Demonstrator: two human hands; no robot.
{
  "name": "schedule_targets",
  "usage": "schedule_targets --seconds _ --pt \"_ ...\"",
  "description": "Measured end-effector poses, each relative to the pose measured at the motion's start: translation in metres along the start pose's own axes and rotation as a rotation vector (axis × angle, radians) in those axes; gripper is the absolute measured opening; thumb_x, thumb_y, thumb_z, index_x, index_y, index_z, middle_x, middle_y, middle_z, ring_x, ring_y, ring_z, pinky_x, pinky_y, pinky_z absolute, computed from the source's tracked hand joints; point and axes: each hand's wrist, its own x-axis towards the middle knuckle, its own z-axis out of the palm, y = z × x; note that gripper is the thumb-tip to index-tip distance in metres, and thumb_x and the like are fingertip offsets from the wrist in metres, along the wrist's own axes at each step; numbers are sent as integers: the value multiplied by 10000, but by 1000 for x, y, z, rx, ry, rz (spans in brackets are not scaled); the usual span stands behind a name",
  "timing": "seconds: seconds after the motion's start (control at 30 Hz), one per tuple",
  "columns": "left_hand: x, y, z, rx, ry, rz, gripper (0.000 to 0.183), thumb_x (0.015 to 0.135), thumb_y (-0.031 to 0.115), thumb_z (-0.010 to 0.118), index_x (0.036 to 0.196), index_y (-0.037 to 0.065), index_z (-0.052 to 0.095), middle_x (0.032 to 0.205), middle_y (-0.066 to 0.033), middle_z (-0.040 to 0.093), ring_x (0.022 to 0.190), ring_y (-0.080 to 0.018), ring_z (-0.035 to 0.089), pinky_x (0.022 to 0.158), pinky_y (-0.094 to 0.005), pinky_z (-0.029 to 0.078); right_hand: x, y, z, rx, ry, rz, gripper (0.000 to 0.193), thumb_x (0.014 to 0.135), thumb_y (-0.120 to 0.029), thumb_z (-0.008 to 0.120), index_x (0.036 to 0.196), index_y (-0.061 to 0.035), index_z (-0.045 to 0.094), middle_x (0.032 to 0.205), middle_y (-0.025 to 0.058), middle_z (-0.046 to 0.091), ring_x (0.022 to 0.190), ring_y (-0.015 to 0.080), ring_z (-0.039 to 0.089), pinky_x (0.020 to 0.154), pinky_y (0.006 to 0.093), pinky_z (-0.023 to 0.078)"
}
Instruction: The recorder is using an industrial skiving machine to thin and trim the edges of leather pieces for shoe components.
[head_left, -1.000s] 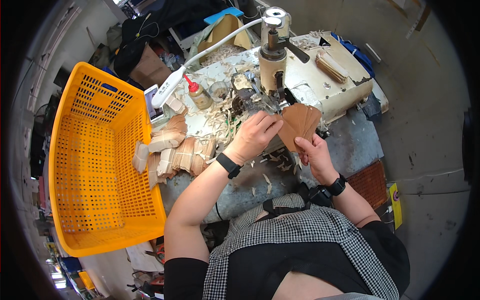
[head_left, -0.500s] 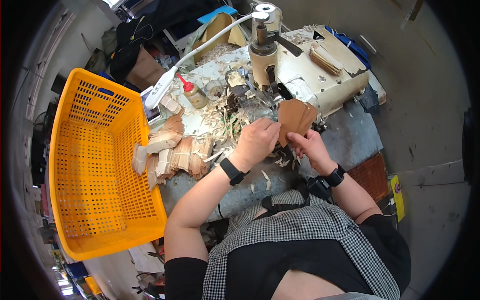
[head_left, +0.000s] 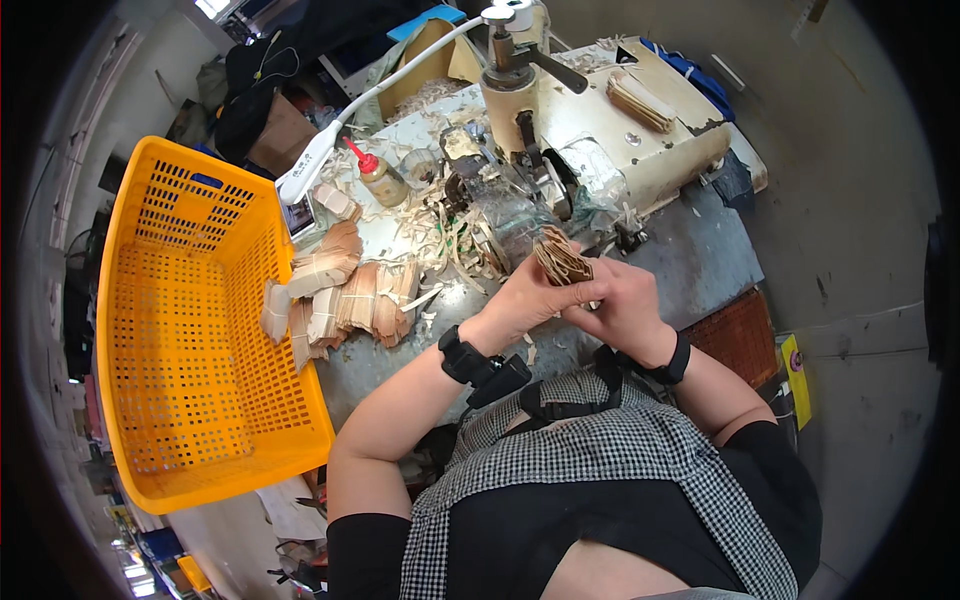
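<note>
A bundle of thin tan leather pieces [head_left: 562, 257] stands between my hands, its layered edges turned upward. My left hand [head_left: 525, 300] is closed around its left and lower side, thumb across the front. From the right, my right hand [head_left: 628, 300] grips the same bundle, its fingers partly hidden behind it. Both hands are just in front of the cream machine [head_left: 515, 115], which has a metal post and lever on top. Pale curled shavings [head_left: 460, 240] lie around the machine's working end. Several tied stacks of leather pieces [head_left: 375, 300] rest on the bench to the left.
A large yellow perforated crate [head_left: 215, 450] stands at the left beside the bench. Behind the stacks are a red-capped bottle [head_left: 380, 178] and a white lamp [head_left: 312, 165] on a bendable arm. Another tied bundle [head_left: 640, 103] sits on the machine's top.
The bundle was fanned out flat against the machine's front. Now it is gathered together, turned edge-up and nearer my body. Both hands have closed in around it, and the view has shifted slightly.
</note>
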Motion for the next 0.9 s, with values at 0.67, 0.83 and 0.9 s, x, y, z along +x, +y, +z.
schedule_targets --seconds 0.67,0.83,0.9 --pt "26 -21 23 -585 -470 13 591 810 131 555 1363 -13 404 1402 -336 406 1331 -403 404 1149 -471 273 -46 -14 -19 -304 221 -36 580 608 -261 787 1065 19 563 901 131 577 792 301 599 665 381 497" --pt "43 -28 35 -590 -545 -39 604 772 146 569 1336 -24 437 1394 -332 418 1319 -397 420 1155 -468 262 -56 -6 -27 -304 266 2 583 611 -216 785 1084 37 557 921 140 584 798 313 606 673 398 510" --pt "50 -30 40 -557 -555 -63 598 817 171 575 1360 -16 407 1376 -311 450 1294 -378 453 1133 -456 311 -62 1 -30 -305 271 19 569 620 -212 782 1081 36 559 898 136 585 780 309 611 658 395 513"
